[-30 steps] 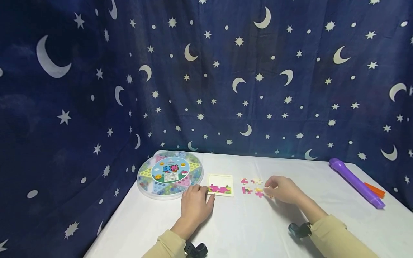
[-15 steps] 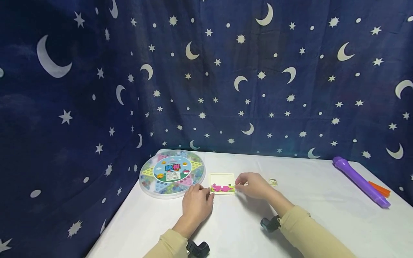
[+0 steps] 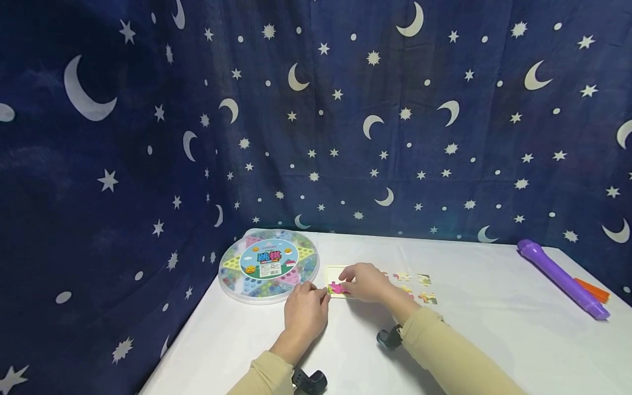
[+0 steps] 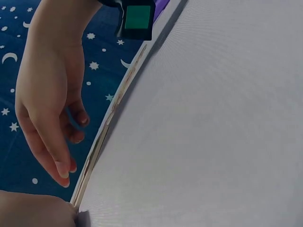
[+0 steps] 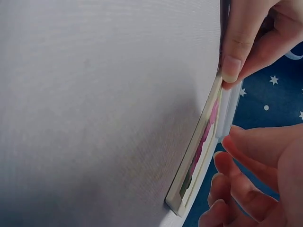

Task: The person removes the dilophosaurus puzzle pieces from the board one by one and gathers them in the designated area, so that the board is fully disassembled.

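Note:
At its near left corner, my left hand [image 3: 306, 310] pinches a small cream puzzle tray [image 3: 340, 298] between thumb and finger; the right wrist view shows that thumb [image 5: 231, 68] against the tray's end. Pink and green picture pieces [image 3: 337, 288] fill the tray's near row. Over the tray's right half hovers my right hand [image 3: 367, 282], its thumb and index tips close together in the left wrist view; whether a piece lies between them is hidden. Loose puzzle pieces [image 3: 423, 280] lie just right of the tray, some behind the right hand.
Behind the left hand lies a round Chinese checkers set [image 3: 269, 266] with coloured marbles under a clear cover. A purple stick [image 3: 563, 280] and an orange object [image 3: 592, 290] lie at the table's right side. Starry blue cloth [image 3: 375, 109] hangs along the back and left edges.
My right hand has moved left from the loose pieces to above the tray. The left hand stays at the tray's corner. The head view has shifted slightly.

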The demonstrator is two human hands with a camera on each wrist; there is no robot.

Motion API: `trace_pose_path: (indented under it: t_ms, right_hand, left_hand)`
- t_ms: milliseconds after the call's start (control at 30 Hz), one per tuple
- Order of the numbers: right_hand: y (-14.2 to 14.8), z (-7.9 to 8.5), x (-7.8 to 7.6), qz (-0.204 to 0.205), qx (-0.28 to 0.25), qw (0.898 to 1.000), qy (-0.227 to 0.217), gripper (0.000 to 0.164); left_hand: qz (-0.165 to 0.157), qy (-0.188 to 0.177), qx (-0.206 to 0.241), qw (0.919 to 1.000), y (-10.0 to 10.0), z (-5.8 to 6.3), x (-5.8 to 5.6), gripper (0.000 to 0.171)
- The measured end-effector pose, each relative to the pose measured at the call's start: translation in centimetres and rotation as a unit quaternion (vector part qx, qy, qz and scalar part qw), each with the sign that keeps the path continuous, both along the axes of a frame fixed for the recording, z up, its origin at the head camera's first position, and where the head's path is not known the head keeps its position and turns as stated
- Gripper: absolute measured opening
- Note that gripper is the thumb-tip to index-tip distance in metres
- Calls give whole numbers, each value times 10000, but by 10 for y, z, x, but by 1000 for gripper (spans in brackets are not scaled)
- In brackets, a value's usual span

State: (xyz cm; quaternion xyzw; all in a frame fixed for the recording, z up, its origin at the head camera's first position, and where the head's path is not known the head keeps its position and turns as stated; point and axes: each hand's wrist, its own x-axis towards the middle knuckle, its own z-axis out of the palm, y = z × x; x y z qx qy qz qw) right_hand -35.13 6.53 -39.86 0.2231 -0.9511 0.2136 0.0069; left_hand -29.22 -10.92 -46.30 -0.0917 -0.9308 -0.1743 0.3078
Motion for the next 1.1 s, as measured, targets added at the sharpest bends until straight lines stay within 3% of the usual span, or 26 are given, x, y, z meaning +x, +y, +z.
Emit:
trace_pose_path:
  t_ms: [167,333,433,533,733,1100]
  right_hand:
    - [-1,-3,-3,-88,28,9999,-47,15]
    - [0,-1,-6,-98,24,9999,-29,15]
    - [0,1,-6,-146,42,9999,-62,16]
    - [0,2,-6,-111,41,9999,-74,16]
    - [-4,2,-9,38,104,9999,-77,16]
    - [-14,-2,-19,384,448,9981,-150,17]
  left_hand:
    - [-110,35,-359,9993,-4,1,5,18]
    - [-667,66,-515,9964,-11,2,13,22]
    - [-1068,-270,-670,9917,-12,3,17,32]
    - [-1268,-721,-818,9859,-11,5,19,41]
    - [-1282,-1294,-933,9788,-9,5,20,46]
    - [-1329,-1515,-1024,9741,-9,6,19,48]
